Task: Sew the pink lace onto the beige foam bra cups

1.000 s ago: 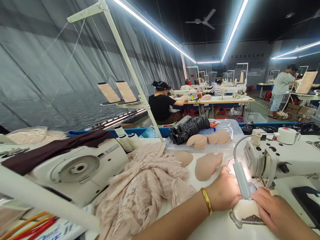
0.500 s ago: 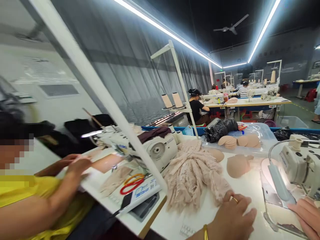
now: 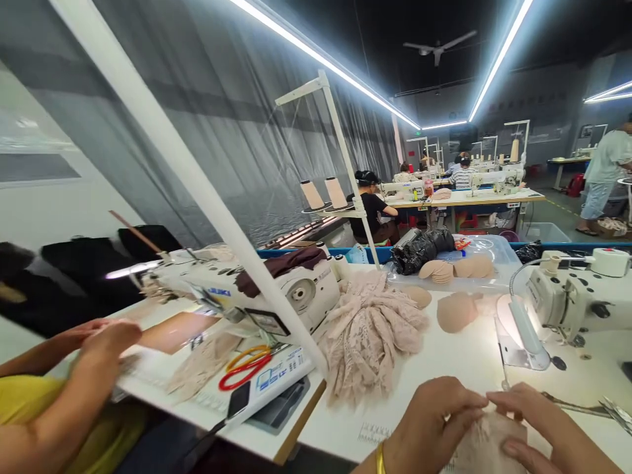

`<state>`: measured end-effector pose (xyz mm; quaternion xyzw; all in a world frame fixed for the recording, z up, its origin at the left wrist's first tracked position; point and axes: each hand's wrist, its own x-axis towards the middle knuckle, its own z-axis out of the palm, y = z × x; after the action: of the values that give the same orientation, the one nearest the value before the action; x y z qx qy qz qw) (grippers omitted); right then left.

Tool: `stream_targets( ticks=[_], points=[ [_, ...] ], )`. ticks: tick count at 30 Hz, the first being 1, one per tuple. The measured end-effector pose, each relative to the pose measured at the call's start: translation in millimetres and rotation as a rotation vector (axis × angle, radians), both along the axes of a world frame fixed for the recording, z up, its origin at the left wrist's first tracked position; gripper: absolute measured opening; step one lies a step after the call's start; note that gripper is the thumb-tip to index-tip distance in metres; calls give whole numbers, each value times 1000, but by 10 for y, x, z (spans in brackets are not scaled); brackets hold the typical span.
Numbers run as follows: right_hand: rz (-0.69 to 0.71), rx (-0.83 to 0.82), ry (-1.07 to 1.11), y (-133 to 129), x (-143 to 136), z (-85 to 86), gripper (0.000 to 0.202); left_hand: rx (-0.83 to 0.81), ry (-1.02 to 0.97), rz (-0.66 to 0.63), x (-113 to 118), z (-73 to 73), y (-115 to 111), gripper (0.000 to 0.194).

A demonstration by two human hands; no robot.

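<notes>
The left hand (image 3: 437,421) and the right hand (image 3: 548,428) met at the fingertips, both pinching a piece of pale beige fabric (image 3: 496,438) in front and to the right of the lace heap (image 3: 375,342) on the white counter (image 3: 340,424). Whether the fabric touched the counter could not be told. A gold bangle (image 3: 380,459) circled the left wrist. Well to the right of the lace heap stood a lockstitch sewing machine (image 3: 587,296) with a lit gooseneck lamp (image 3: 524,326); nearer the lace heap, on its right, lay a beige molded cup (image 3: 454,313). Left of the lace heap were a JUKI sewing machine (image 3: 320,289), red and yellow scissor handles (image 3: 247,366) and a yellow-clad co-worker (image 3: 24,398).
</notes>
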<state>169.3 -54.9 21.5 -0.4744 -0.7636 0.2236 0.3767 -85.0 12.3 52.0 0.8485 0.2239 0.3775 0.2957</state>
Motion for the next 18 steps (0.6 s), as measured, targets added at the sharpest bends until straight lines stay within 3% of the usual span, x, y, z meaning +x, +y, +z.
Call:
stream_targets(
  ticks=[2, 5, 7, 9, 10, 11, 14, 15, 18],
  points=[
    [-80, -208, 228, -34, -150, 65, 34, -277, -17, 55, 61, 39, 17, 24],
    [-242, -380, 513, -1, -263, 92, 56, -598, -34, 76, 103, -43, 65, 46],
    [-323, -426, 625, 43, -306, 80, 62, -599, -14, -58, 123, -138, 70, 64],
    [-355, -453, 700, 75, -348, 48, 64, -492, 36, -188, 164, -215, 46, 88],
    [-359, -464, 730, 83, -367, 27, 64, -451, 55, -192, 194, -236, 30, 89],
    [-360, -470, 753, 85, -381, 7, 64, -439, 61, -146, 229, -243, 15, 78],
    [-378, -463, 777, 62, -369, -20, 64, -548, 1, 49, 313, -175, 11, 26],
    [-391, -450, 771, 49, -347, -10, 64, -608, -32, 72, 325, -129, 22, 24],
    [-437, -374, 724, 12, -266, 71, 60, -778, -164, 43, 313, 20, 56, 42]
  ],
)
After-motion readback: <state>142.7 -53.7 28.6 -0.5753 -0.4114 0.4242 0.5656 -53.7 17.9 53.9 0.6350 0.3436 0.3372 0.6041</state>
